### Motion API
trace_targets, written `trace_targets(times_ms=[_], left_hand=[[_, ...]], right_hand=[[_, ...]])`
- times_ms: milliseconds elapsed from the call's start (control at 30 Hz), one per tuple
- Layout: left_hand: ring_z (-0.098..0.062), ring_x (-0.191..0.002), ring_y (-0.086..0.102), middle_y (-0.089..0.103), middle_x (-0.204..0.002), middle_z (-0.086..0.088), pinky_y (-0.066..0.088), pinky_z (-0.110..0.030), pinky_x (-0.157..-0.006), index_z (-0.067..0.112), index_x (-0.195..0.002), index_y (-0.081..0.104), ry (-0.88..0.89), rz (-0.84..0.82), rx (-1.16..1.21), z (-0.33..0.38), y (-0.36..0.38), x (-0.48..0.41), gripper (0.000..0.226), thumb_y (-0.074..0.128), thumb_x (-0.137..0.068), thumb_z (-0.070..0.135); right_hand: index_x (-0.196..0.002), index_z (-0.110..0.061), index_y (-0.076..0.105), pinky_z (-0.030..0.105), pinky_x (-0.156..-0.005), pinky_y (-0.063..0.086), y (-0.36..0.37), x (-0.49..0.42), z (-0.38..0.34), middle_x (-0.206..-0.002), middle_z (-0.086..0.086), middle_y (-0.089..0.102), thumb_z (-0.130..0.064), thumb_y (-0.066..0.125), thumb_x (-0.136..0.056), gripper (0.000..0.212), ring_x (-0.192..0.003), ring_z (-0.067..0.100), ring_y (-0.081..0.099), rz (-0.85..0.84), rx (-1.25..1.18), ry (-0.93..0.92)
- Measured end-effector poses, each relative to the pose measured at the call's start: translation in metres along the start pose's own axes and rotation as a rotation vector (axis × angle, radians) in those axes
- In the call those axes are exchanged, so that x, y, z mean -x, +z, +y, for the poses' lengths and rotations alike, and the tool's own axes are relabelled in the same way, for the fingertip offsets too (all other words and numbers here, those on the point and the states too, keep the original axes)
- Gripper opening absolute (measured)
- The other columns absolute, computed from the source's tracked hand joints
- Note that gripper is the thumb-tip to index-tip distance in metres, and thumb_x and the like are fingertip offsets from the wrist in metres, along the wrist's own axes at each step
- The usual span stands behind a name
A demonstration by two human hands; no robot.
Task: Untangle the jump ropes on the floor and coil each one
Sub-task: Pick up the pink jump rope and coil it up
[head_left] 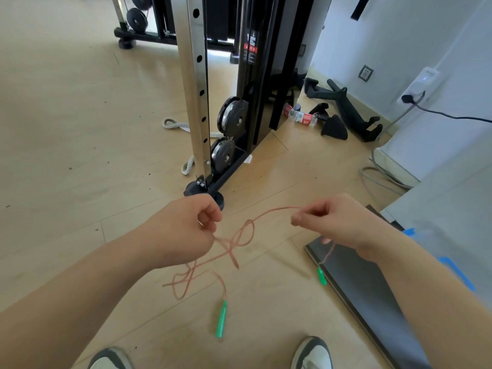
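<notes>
left hand [183, 230]: curled round the pink jump rope [241, 237]
right hand [332, 222]: pinching the same rope — hands held apart
rope: knotted loops sag between them above the floor
green handles [221, 319]: dangling — both low

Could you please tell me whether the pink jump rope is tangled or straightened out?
Tangled: the pink jump rope crosses itself in loose loops between the left hand and right hand.
</notes>
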State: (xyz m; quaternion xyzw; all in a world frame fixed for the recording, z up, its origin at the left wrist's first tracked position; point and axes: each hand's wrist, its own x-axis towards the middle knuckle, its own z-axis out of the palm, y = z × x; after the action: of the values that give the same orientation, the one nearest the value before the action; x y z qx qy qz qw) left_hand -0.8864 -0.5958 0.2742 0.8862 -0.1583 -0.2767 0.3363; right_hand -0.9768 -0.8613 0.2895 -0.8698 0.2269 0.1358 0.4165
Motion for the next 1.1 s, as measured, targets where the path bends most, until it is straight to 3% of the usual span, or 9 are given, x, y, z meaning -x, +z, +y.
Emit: trace_targets(times_ms=[133, 300, 433, 567, 633, 700, 800, 933, 1100], left_hand=[[-0.003, -0.145, 0.037, 0.04, -0.155, 0.022, 0.035, -0.03, -0.119, 0.041, -0.153, 0.036, 0.144, -0.072, -0.02, 0.016, 0.018, 0.006, 0.078, 0.072, -0.086, 0.025], [-0.016, -0.085, 0.076, 0.077, -0.087, -0.005, 0.057, -0.047, -0.088, 0.022, -0.102, 0.067, 0.244, -0.237, 0.267, 0.047, 0.04, 0.011, 0.012, 0.072, -0.091, 0.019], [-0.008, -0.075, 0.069, 0.075, -0.083, 0.006, 0.057, -0.029, -0.074, 0.023, -0.09, 0.068, 0.171, -0.365, -0.24, 0.025, 0.03, 0.004, 0.009, 0.069, -0.09, 0.032], [-0.014, -0.086, 0.068, 0.073, -0.09, 0.01, 0.057, -0.031, -0.083, 0.024, -0.092, 0.069, 0.055, -0.532, -0.57, 0.005, 0.022, 0.001, 0.014, 0.056, -0.095, 0.029], [-0.013, -0.086, 0.074, 0.078, -0.091, 0.006, 0.06, -0.035, -0.089, 0.023, -0.093, 0.07, 0.077, -0.437, -0.282, 0.01, 0.022, 0.002, 0.019, 0.053, -0.101, 0.021], [-0.018, -0.086, 0.079, 0.08, -0.093, -0.003, 0.063, -0.037, -0.086, 0.014, -0.101, 0.071, 0.065, -0.283, 0.227, 0.026, 0.021, 0.005, 0.019, 0.052, -0.106, 0.015], [-0.028, -0.084, 0.079, 0.079, -0.091, -0.015, 0.066, -0.038, -0.077, 0.003, -0.107, 0.069, 0.063, -0.117, 0.71, 0.051, 0.018, 0.009, 0.018, 0.052, -0.106, 0.011], [-0.025, -0.073, 0.077, 0.078, -0.089, -0.018, 0.065, -0.031, -0.066, 0.001, -0.109, 0.07, 0.016, -0.002, 0.884, 0.057, 0.015, 0.007, 0.017, 0.058, -0.104, 0.012], [-0.025, -0.069, 0.078, 0.078, -0.079, -0.014, 0.065, -0.032, -0.061, 0.003, -0.101, 0.07, 0.022, 0.128, 0.846, 0.052, 0.01, 0.005, 0.016, 0.061, -0.103, 0.017]], right_hand=[[-0.096, -0.011, 0.079, 0.011, -0.064, 0.043, 0.009, 0.013, -0.024, -0.058, -0.019, 0.06, -0.024, 0.064, -0.1, 0.02, -0.056, -0.003, 0.054, -0.12, -0.246, -0.27], [-0.092, -0.007, 0.076, 0.018, -0.055, 0.035, 0.012, 0.012, -0.03, -0.057, -0.009, 0.05, -0.032, 0.061, -0.101, 0.03, -0.052, 0.005, 0.038, -0.041, -0.348, -0.339], [-0.088, -0.021, 0.075, 0.02, -0.052, 0.038, -0.004, 0.003, -0.017, -0.06, -0.003, 0.042, -0.043, 0.057, -0.102, 0.031, -0.05, 0.009, 0.036, 0.355, -0.436, -0.129], [-0.096, -0.023, 0.071, 0.032, -0.064, 0.046, -0.007, 0.003, -0.004, -0.065, -0.005, 0.055, -0.044, 0.051, -0.105, 0.031, -0.058, 0.011, 0.047, 0.563, -0.353, -0.042], [-0.122, -0.023, 0.065, 0.037, -0.085, 0.053, -0.006, 0.002, -0.001, -0.105, 0.0, 0.07, -0.046, 0.048, -0.105, 0.033, -0.091, 0.015, 0.064, 0.524, -0.179, 0.015], [-0.15, -0.023, 0.046, 0.039, -0.103, 0.049, -0.002, 0.004, -0.004, -0.142, 0.001, 0.057, -0.041, 0.05, -0.105, 0.048, -0.124, 0.018, 0.058, 0.449, 0.004, 0.039], [-0.134, -0.023, 0.062, 0.039, -0.097, 0.057, 0.016, 0.017, -0.022, -0.122, -0.002, 0.07, -0.024, 0.057, -0.104, 0.031, -0.102, 0.01, 0.068, 0.214, -0.127, -0.049], [-0.113, -0.003, 0.072, 0.045, -0.093, 0.06, 0.036, 0.028, -0.036, -0.099, 0.022, 0.077, -0.026, 0.057, -0.104, 0.029, -0.094, 0.037, 0.076, -0.29, -0.549, -0.14], [-0.098, -0.014, 0.077, 0.037, -0.086, 0.061, 0.035, 0.023, -0.033, -0.085, 0.006, 0.08, -0.027, 0.063, -0.101, 0.019, -0.082, 0.021, 0.077, -0.101, -0.271, -0.184]])
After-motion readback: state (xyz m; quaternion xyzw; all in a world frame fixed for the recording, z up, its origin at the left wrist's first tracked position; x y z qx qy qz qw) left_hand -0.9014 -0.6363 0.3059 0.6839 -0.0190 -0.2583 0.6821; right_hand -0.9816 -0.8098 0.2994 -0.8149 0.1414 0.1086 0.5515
